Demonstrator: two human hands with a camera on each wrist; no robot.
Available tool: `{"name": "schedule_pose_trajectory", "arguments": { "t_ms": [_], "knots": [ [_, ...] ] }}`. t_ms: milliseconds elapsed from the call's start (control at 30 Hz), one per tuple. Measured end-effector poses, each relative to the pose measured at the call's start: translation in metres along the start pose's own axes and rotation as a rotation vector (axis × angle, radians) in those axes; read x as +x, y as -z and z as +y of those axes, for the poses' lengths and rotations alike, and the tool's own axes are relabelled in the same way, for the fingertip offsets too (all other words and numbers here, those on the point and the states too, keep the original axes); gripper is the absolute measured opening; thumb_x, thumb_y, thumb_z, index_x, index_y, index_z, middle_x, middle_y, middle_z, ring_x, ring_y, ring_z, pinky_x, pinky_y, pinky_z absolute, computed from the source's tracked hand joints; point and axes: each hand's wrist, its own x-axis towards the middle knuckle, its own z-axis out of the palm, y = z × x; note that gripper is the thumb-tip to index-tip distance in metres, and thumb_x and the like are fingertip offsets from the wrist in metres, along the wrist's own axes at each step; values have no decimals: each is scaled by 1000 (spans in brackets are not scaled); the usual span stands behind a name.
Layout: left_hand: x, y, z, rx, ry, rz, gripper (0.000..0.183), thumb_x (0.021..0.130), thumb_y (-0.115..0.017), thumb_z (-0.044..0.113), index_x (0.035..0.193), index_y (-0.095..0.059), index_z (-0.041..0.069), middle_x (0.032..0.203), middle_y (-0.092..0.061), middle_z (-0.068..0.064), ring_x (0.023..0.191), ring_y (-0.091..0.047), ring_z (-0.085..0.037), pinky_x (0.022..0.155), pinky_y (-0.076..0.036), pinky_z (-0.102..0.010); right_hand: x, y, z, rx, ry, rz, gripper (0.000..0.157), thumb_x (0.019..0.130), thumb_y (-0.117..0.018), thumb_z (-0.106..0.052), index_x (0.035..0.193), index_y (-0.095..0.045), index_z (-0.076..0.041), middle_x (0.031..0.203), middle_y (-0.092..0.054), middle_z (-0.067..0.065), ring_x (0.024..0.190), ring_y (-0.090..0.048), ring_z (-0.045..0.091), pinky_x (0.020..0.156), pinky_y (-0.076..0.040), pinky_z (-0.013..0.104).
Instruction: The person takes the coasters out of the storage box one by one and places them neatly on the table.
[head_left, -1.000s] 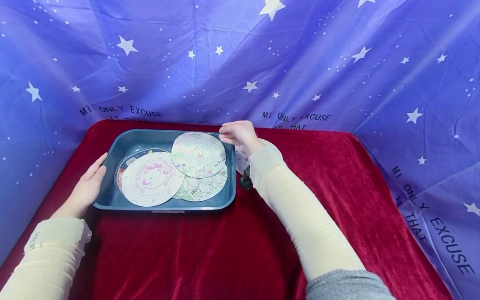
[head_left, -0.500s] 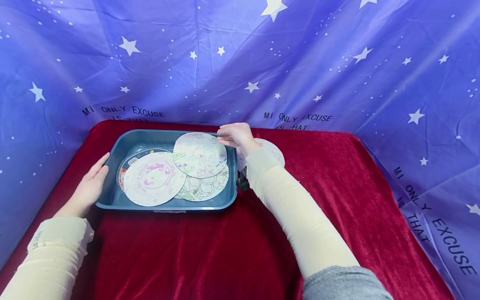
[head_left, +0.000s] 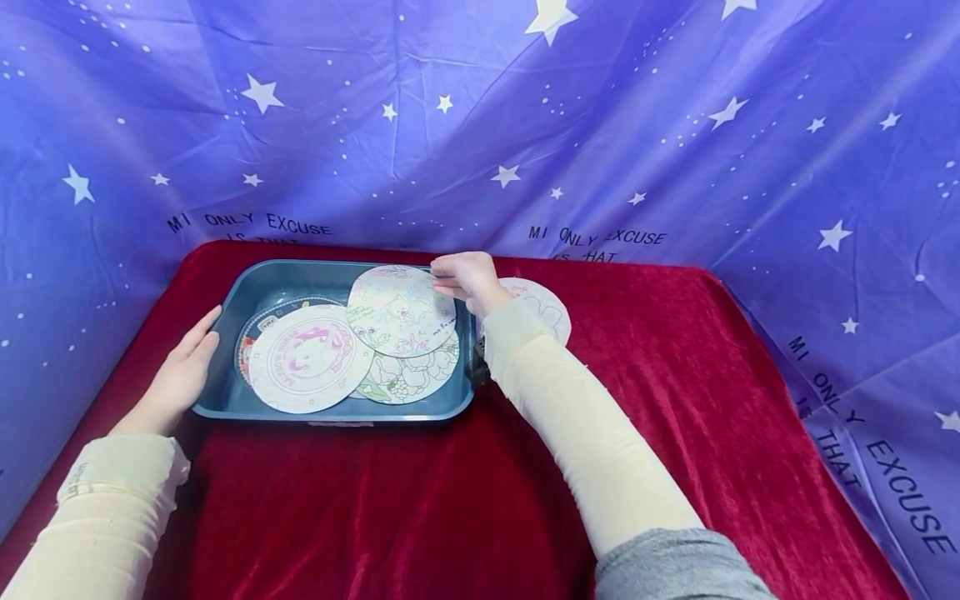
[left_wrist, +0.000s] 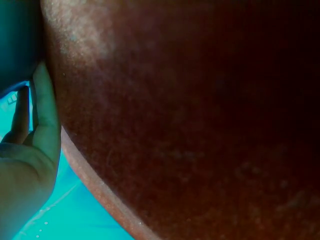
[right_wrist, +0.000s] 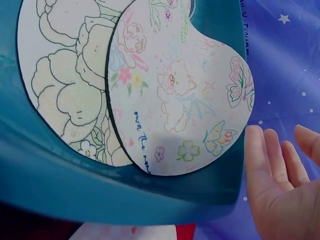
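A blue-green plastic tray (head_left: pixel 360 415) holds several round printed mats. My left hand (head_left: pixel 178 371) lies along the tray's left side, fingers straight against the outer wall, as the left wrist view also shows. My right hand (head_left: pixel 467 279) is at the back right corner with its fingers extended. Right beside its fingertips is a white mat (head_left: pixel 401 310) with small coloured drawings, lying over a mat with flower outlines (head_left: pixel 405 379). To the left, a white mat with a pink emblem (head_left: pixel 309 358) partly covers a dark mat (head_left: pixel 258 323).
Another pale round mat (head_left: pixel 551 312) lies outside the tray on the right, partly hidden behind my right wrist. Red velvet cloth (head_left: pixel 360 508) covers the table. A blue star-printed curtain (head_left: pixel 420 142) rises behind and along both sides.
My right hand has shifted slightly left and nearer along the tray's corner, baring more of the outside mat. My left hand and the mats stay as they were; the head view shifts a little.
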Motion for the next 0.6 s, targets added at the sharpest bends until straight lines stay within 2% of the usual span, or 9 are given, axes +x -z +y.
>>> {"name": "schedule_pose_trajectory", "arguments": {
  "t_ms": [333, 600],
  "knots": [
    [1, 1, -3, 9, 0, 5, 58, 108, -21, 37, 159, -2, 16, 162, 0, -29, 147, 3, -52, 112, -4, -76, 3, -4, 5, -16, 20, 22, 32, 90, -66, 0, 121, -66, 7, 129, -65, 22, 120, -63, 35, 102, -52, 40],
    [1, 0, -2, 5, 11, 1, 58, 108, -21, 37, 159, -1, 16, 162, 0, -30, 147, 2, -54, 111, -5, -76, 3, -3, 9, -104, 18, 36, 33, 91, -69, -9, 121, -67, 3, 135, -62, 14, 125, -59, 32, 111, -45, 40]
  ]
}}
